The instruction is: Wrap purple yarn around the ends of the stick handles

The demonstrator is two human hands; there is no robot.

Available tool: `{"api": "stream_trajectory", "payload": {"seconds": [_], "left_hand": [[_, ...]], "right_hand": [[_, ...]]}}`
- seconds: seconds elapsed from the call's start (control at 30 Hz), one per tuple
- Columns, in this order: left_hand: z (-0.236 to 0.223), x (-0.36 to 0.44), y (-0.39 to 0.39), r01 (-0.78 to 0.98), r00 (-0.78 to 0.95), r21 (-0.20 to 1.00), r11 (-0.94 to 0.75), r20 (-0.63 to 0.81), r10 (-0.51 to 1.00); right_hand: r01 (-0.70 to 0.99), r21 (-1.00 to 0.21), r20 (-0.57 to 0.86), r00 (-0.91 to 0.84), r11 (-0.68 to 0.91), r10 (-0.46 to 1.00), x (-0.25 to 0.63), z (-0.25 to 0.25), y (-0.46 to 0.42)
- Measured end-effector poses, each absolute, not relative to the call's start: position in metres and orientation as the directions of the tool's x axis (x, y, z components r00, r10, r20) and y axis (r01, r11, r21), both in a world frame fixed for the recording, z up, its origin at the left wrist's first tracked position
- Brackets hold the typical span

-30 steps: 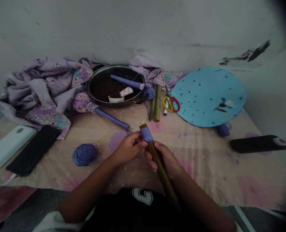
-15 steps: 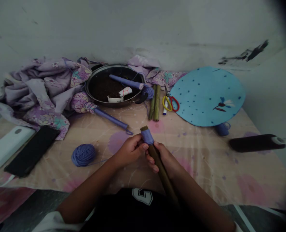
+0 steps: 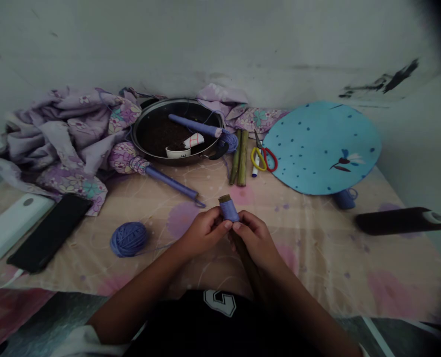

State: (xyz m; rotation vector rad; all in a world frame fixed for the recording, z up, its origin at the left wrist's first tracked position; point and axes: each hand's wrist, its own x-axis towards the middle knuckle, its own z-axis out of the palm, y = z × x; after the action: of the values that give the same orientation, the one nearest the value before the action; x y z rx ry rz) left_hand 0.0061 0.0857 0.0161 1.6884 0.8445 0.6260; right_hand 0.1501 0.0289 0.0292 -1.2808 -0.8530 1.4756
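Two closed grips, left hand and right hand, hold a brown rod; its yarn-wrapped end tilts upward, away.

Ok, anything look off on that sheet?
The black pan sitting on the patterned sheet is odd: it holds dark, soil-like granules, with a white cup tilted in them and a purple-wrapped stick lying across. I see no spill.
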Motion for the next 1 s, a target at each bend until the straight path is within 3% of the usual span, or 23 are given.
{"api": "stream_trajectory", "payload": {"seconds": [0.33,0.6,1.0], "left_hand": [[0.0164,0.0053,0.0853,0.189,0.618,0.969,-0.156,0.006,0.786],[0.0212,0.0083,0.0836,0.068,0.614,0.997,-0.020,-0.026,0.789],[0.0212,0.0061,0.0836,0.217,0.610,0.950,-0.224,0.047,0.791]], "right_hand": [[-0.224,-0.922,-0.326,0.012,-0.316,0.945,0.1496,0.0259,0.0301],[-0.409,-0.836,-0.381,-0.045,-0.365,0.923,0.1528,0.0239,0.0285],[-0.335,-0.863,-0.401,-0.005,-0.379,0.916,0.1496,0.0245,0.0295]]}}
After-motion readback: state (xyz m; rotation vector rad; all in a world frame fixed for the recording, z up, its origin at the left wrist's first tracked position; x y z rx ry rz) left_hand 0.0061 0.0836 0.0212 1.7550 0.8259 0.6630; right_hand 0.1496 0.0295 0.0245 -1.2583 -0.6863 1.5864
